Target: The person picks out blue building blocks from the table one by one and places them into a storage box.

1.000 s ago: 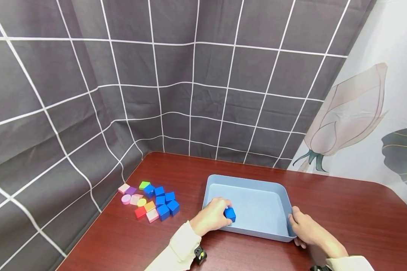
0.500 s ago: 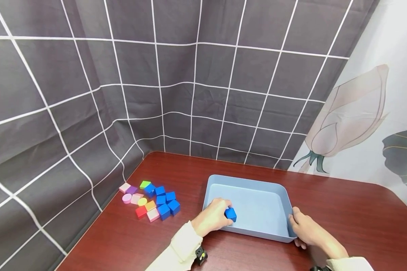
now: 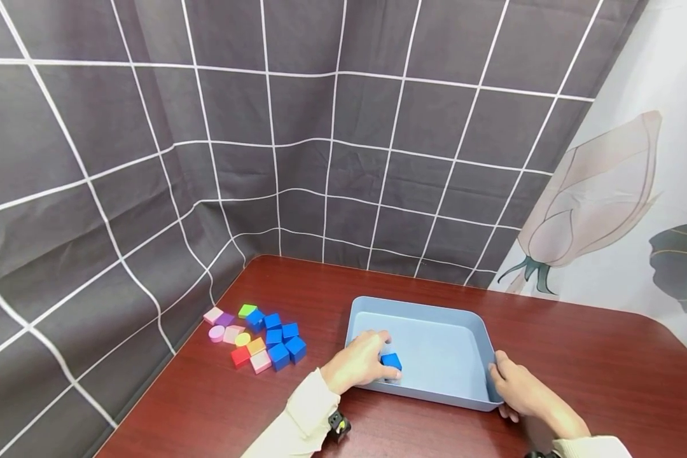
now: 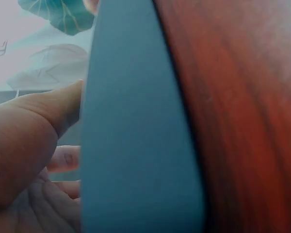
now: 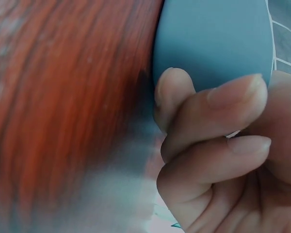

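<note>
On the far L of the red-brown table (image 3: 309, 280), mixed-colour flat pcs (image 3: 232, 334) lay in a group, w/ several blue cubes (image 3: 273, 338) bunched just R of them. L hand (image 3: 357, 361) reached over the tray's near rim, thumb & fingers wide apart around a blue block (image 3: 391, 361) in the tray's near-L part; couldn't tell if thumb touched it. Tray (image 3: 443, 350) sat flat. R hand (image 3: 518, 385) gripped its near-R corner, fingers curled vs. outer wall.

The blue tray (image 4: 131, 87) partly hides the fingers (image 4: 64, 158), its wall (image 4: 140, 179) between them and a reddish wood-grained table (image 4: 247, 126).
</note>
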Demonstrator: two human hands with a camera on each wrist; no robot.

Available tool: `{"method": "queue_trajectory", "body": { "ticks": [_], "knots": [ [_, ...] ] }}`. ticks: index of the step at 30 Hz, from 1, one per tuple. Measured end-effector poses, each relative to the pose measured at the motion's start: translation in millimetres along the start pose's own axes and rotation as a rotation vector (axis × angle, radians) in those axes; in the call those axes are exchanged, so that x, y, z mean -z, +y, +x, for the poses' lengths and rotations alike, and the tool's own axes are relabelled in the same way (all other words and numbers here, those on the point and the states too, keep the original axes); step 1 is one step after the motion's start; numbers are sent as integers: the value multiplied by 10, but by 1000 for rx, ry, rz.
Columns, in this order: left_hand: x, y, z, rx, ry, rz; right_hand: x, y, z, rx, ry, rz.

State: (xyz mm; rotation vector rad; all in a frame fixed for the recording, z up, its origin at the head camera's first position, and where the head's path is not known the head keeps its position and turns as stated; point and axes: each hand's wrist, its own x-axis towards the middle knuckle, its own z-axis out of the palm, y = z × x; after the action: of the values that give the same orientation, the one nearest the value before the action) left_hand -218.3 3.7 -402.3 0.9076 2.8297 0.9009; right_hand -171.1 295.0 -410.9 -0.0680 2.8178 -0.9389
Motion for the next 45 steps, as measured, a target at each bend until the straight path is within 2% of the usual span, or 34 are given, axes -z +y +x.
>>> {"method": "queue_trajectory", "body": {
  "ticks": [4, 7, 11, 13, 16, 20, 24, 27, 32, 37, 45],
  "knots": [
    [121, -65, 22, 42, 29, -72, -6, 0, 5, -8, 12, 3],
    [290, -147, 4, 125, 117, -81, -4, 2, 0, 8, 14, -3],
    [555, -343, -68, 313, 276, -20, 4, 11, -6, 33, 5, -1],
    [675, -465, -122, 404, 321, 19, 8, 16, -8, 38, 2, 2],
    [819, -635, -222, 529, 304, 32, 14, 25, -6, 51, -16, 12],
    [923, -787, -334, 630, 231, 23, 13, 35, -6, 63, -48, 35],
    [942, -818, -377, 656, 198, 20, 6, 38, -7, 58, -57, 58],
    [927, -799, -374, 657, 185, 54, 4, 41, -2, 59, -50, 57],
    [887, -765, -344, 663, 167, 124, 3, 48, 10, 55, -44, 50],
    [847, -753, -306, 672, 139, 130, -7, 52, 5, 43, -24, 53],
    [786, -698, -242, 663, 132, 162, -22, 62, 6, 26, -10, 63]
  ]
}}
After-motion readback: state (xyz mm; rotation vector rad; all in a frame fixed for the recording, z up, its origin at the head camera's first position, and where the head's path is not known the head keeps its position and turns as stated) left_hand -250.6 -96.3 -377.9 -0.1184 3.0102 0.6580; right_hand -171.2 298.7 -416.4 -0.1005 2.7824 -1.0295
